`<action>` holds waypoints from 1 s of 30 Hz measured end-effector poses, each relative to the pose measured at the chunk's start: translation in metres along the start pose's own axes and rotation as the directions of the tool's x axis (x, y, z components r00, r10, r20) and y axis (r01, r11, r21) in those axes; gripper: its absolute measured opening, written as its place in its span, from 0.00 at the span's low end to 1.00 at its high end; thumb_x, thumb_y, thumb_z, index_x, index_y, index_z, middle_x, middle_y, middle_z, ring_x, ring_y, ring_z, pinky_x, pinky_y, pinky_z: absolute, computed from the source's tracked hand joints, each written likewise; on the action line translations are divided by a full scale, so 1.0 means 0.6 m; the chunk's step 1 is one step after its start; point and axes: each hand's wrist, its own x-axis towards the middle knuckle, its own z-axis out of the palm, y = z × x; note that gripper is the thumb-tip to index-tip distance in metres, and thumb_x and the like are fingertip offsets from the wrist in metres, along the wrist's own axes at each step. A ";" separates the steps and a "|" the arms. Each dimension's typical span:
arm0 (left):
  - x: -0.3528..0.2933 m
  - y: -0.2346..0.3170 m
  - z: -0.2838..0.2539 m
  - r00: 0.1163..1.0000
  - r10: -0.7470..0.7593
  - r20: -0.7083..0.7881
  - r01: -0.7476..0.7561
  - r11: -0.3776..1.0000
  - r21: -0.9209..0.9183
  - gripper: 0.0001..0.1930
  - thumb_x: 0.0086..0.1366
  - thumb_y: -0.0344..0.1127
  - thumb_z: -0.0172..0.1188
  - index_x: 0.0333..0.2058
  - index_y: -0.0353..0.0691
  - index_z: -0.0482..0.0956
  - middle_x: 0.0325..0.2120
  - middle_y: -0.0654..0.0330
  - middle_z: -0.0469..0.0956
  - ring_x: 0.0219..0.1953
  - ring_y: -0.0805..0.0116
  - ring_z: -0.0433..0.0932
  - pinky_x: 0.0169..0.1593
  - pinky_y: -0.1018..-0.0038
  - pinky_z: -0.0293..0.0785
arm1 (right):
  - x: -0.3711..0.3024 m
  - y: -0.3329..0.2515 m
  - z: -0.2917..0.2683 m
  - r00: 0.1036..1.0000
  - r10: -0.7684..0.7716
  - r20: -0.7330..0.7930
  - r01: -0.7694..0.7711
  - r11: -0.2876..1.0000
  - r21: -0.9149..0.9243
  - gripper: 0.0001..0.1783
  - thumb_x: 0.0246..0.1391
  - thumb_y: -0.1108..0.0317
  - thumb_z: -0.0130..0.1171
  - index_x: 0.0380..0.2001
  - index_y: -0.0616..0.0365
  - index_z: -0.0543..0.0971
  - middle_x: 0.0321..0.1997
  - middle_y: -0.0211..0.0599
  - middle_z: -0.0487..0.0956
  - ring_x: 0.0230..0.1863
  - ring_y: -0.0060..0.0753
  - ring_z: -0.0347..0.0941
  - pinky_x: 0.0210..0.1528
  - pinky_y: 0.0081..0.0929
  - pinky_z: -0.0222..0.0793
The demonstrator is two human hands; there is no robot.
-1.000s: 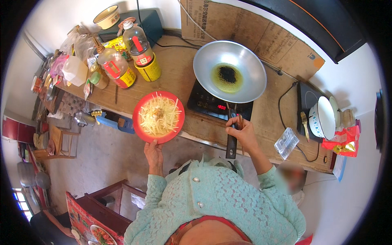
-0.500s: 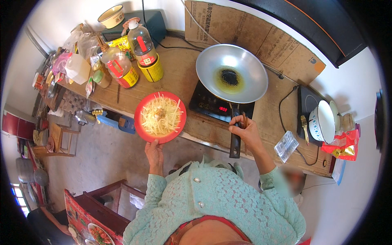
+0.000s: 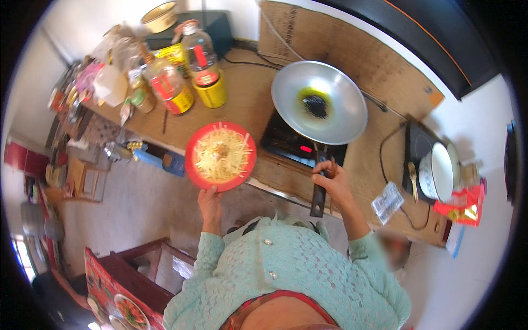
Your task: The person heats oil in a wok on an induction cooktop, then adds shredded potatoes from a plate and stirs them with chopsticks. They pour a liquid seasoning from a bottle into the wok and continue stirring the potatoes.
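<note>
My left hand (image 3: 210, 208) grips the near rim of a red plate (image 3: 192, 164), fingers under it. Pale shredded strips (image 3: 217, 159), like cut potato, are heaped on it with a small brownish clump on top. The plate is held at the counter's front edge, left of a steel wok (image 3: 347, 104). Yellow oil (image 3: 308, 98) pools in the wok's bottom around a dark patch. The wok rests on a black induction cooktop (image 3: 279, 136) with a lit red display. My right hand (image 3: 338, 186) is closed on thin brown chopsticks (image 3: 333, 165), just right of the wok's black handle (image 3: 319, 195).
Oil and sauce bottles (image 3: 177, 98), one in a yellow tub (image 3: 212, 94), crowd the counter's left. Cardboard (image 3: 352, 60) stands behind the wok. At right are a white enamel bowl (image 3: 435, 171), a brush (image 3: 412, 179), a clear plastic pack (image 3: 388, 203) and a red bag (image 3: 462, 206).
The whole view has shifted slightly, so things sit a little further right. In the wok, the yellow oil now shows more on the far side of the dark patch. Both hands keep their holds.
</note>
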 end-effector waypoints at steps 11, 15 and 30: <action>-0.005 -0.008 0.008 0.999 -0.024 -0.042 0.020 0.995 -0.099 0.13 0.55 0.24 0.52 0.41 0.31 0.73 0.37 0.54 0.77 0.37 0.63 0.78 0.38 0.67 0.78 | -0.016 0.018 -0.012 0.989 -0.140 0.044 0.141 0.990 -0.026 0.10 0.40 0.75 0.58 0.30 0.58 0.72 0.34 0.28 0.69 0.38 0.25 0.64 0.45 0.23 0.59; 0.012 -0.040 -0.003 0.998 0.019 -0.063 -0.027 0.992 -0.123 0.13 0.54 0.23 0.51 0.39 0.30 0.73 0.34 0.54 0.77 0.36 0.63 0.78 0.35 0.65 0.78 | -0.008 -0.017 0.020 0.990 -0.069 0.125 0.075 0.996 -0.047 0.13 0.43 0.75 0.56 0.34 0.55 0.67 0.34 0.28 0.67 0.37 0.24 0.62 0.46 0.23 0.59; 0.020 -0.051 -0.007 0.998 0.043 -0.050 -0.050 0.985 -0.163 0.10 0.53 0.26 0.53 0.36 0.30 0.73 0.29 0.55 0.76 0.31 0.63 0.77 0.29 0.64 0.77 | -0.061 -0.060 0.063 0.973 -0.226 0.053 0.232 0.947 -0.222 0.13 0.45 0.76 0.54 0.32 0.54 0.62 0.31 0.29 0.66 0.33 0.25 0.61 0.38 0.29 0.63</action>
